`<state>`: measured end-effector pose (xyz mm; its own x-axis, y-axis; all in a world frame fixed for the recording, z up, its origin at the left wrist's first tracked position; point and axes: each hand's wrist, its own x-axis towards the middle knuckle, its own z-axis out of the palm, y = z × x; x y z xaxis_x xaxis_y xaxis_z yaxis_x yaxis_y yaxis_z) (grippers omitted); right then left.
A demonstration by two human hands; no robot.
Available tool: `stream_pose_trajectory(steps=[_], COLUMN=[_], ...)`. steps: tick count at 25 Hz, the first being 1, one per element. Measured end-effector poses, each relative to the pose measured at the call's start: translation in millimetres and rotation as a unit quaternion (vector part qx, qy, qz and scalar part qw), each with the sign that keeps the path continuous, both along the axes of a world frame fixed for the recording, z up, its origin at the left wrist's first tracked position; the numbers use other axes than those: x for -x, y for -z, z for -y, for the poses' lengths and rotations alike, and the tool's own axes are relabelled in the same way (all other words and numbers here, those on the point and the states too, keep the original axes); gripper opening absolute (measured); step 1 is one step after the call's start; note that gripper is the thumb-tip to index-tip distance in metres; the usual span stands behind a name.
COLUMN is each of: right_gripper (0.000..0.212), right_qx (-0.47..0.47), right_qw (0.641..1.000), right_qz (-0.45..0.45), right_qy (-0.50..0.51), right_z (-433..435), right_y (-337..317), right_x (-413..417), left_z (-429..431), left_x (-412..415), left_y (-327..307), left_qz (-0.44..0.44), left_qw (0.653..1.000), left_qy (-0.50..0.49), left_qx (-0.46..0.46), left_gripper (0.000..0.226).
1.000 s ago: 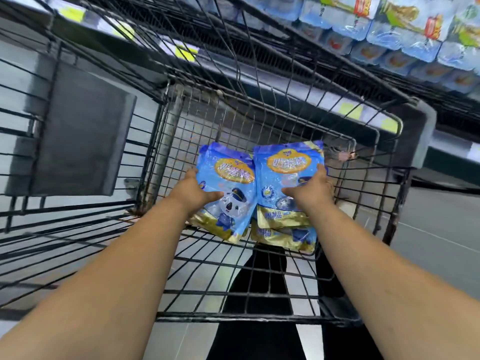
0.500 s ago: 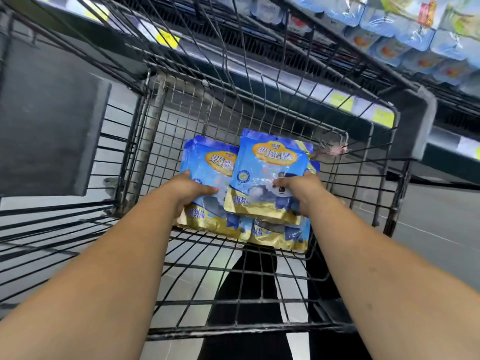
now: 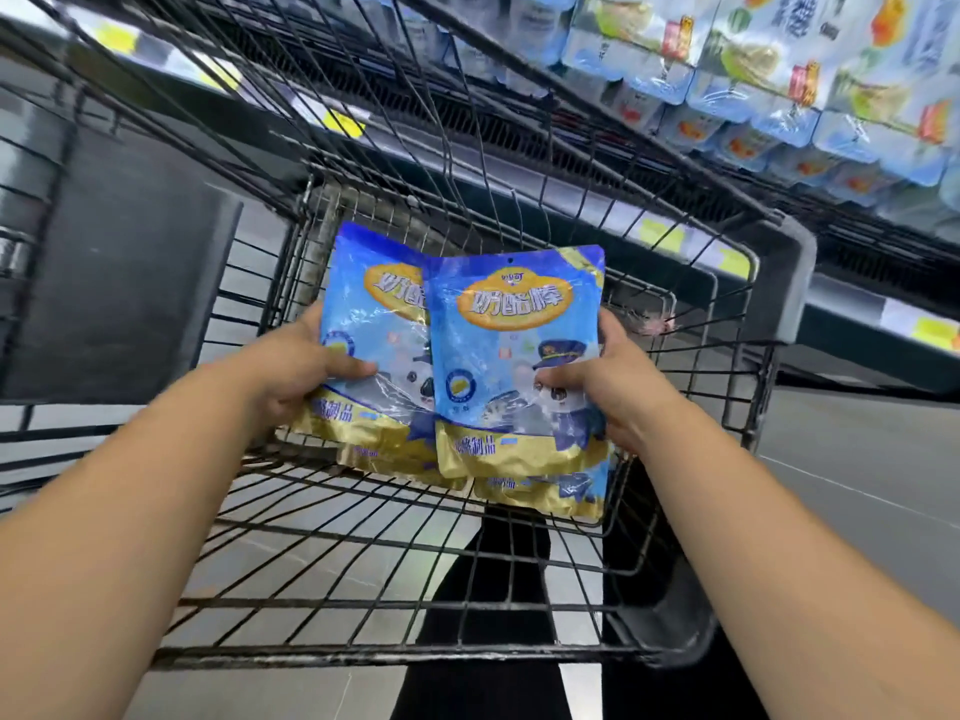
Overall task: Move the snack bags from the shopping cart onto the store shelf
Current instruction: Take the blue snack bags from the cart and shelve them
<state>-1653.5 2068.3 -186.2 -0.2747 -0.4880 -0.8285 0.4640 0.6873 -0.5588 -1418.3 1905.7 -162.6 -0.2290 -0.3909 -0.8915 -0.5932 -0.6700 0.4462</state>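
Hidden or unclear:
- Your left hand (image 3: pixel 298 379) grasps the side edge of the left snack bag (image 3: pixel 374 324). Only the thumb lies on the front; the fingers are behind the bag.
- Your right hand (image 3: pixel 618 392) grips the front snack bag (image 3: pixel 511 356) the same way, thumb on the printed face and fingers out of sight.
- The front bag overlaps the left one and covers the right part of its orange oval.
- Gold bottom edges of further bags (image 3: pixel 550 491) show below the two. You cannot tell how many there are, or whether a hand holds them or they rest on the wire.
- Shelf packs (image 3: pixel 779 96) at upper right are blurred and cut off by the frame; their print is unreadable.
- Yellow price tags (image 3: pixel 344 122) along the store shelf (image 3: pixel 841 296) show no legible figures.

Writing:
- The orange oval on the front bag reads 奶酪棒.
- The small mark above it is too fine to read.
- The gold band ends in 制品; its first characters are creased.
- Cartoon figures, one in a dark peaked cap, sit mid-face.

Position: both bags are upright, faces toward you, at the far end of the shopping cart (image 3: pixel 363 654), below the shelf edge. Dark trouser legs (image 3: pixel 493 589) show through the wire floor. A grey panel (image 3: pixel 119 283) sits at the left side.
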Motion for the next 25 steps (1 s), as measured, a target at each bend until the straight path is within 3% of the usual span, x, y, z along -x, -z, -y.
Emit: stream_pose_trajectory(steps=[4, 8, 15, 22, 23, 24, 25], right_gripper=[0.063, 0.058, 0.071, 0.067, 0.067, 0.067, 0.068], right_qx=[0.045, 0.103, 0.185, 0.187, 0.185, 0.184, 0.183], right_qw=[0.996, 0.993, 0.98, 0.973, 0.973, 0.974, 0.974], right_qz=[-0.061, -0.052, -0.044, -0.079, -0.08, -0.08, -0.081], right_qy=[-0.049, -0.034, 0.053, 0.109, 0.108, 0.106, 0.102], right_z=[-4, -7, -16, -23, -25, -27, -28], right_y=[-49, -99, -162, -164, -163, -161, -159], right_x=[12, 24, 52, 85, 86, 86, 85], left_z=[12, 8, -1, -15, -18, -23, -25], left_x=[-2, 5, 44, 25, 28, 24, 22], left_y=[-45, -85, -127, -145, -158, -162, -163], left_qz=[-0.044, -0.112, -0.211, -0.152, -0.119, -0.091, -0.117], left_qw=[0.998, 0.988, 0.962, 0.954, 0.968, 0.966, 0.964], left_qy=[-0.026, -0.061, -0.063, -0.014, -0.01, 0.007, -0.031], left_qx=[0.04, 0.081, 0.162, 0.26, 0.222, 0.24, 0.237], left_gripper=[0.062, 0.07, 0.072, 0.067, 0.063, 0.062, 0.058])
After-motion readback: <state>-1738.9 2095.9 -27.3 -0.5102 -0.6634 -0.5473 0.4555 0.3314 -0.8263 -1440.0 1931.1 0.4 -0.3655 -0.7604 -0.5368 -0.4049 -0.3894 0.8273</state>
